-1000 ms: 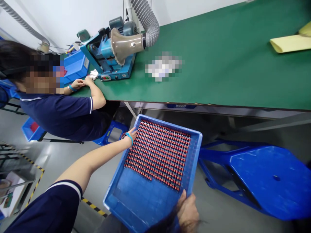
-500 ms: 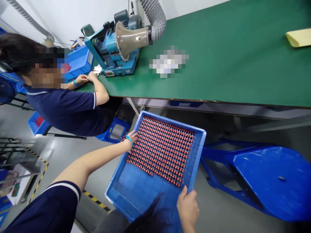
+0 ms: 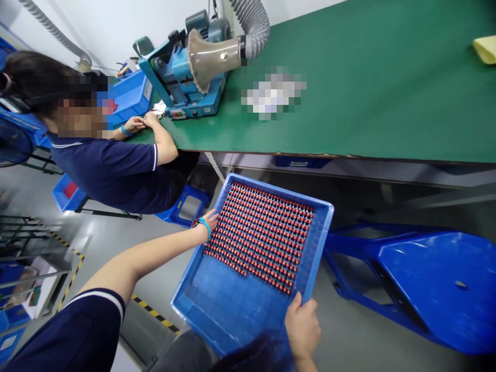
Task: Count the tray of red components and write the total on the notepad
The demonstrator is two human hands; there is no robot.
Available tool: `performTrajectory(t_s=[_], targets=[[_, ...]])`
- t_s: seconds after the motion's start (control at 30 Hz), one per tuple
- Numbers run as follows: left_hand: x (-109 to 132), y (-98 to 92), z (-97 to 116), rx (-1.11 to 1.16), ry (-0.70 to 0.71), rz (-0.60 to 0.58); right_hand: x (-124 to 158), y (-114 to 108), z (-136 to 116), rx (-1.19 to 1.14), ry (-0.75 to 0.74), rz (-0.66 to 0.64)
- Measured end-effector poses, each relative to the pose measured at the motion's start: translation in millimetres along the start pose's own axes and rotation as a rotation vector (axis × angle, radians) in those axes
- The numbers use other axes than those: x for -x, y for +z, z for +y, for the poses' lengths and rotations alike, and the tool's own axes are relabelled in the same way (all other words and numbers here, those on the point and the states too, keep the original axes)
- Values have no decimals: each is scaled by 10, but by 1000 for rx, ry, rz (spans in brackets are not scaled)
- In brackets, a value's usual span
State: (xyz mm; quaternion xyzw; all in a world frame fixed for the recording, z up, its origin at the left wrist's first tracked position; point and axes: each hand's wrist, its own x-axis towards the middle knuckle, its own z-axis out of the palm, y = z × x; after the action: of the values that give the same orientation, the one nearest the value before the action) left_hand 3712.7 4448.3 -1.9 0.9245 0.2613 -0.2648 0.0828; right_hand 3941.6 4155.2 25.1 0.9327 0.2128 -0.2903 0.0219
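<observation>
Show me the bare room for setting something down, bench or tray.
Bare: the long green tabletop, between the pixelated pale patch and the yellow sheet at far right; and the shallow blue plastic tray, just nearer than its rows of small red parts. Crowded: the tray's far part, and the tabletop's left end, with the turquoise metal machine.

Left arm (image 3: 143,258): stretched forward, elbow slightly bent | left hand (image 3: 210,222): fingers reaching forward, almost straight | right hand (image 3: 303,325): fingers curled in grip, thumb pointing upward
</observation>
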Motion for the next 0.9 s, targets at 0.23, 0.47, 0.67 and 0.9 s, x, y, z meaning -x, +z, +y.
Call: performTrajectory(t_s=[0.23,0.47,0.67,0.9], targets=[[24,153,18,-67,69,-20,-4,42,24,2,-5,18],[119,105,44,33,40,-61,30,15,9,13,-14,47],[413,-50,250,80,8,-104,47,-62,-55,9,-10,23],[525,-24,330,90,-29,-170,21,-38,-44,7,2,9]])
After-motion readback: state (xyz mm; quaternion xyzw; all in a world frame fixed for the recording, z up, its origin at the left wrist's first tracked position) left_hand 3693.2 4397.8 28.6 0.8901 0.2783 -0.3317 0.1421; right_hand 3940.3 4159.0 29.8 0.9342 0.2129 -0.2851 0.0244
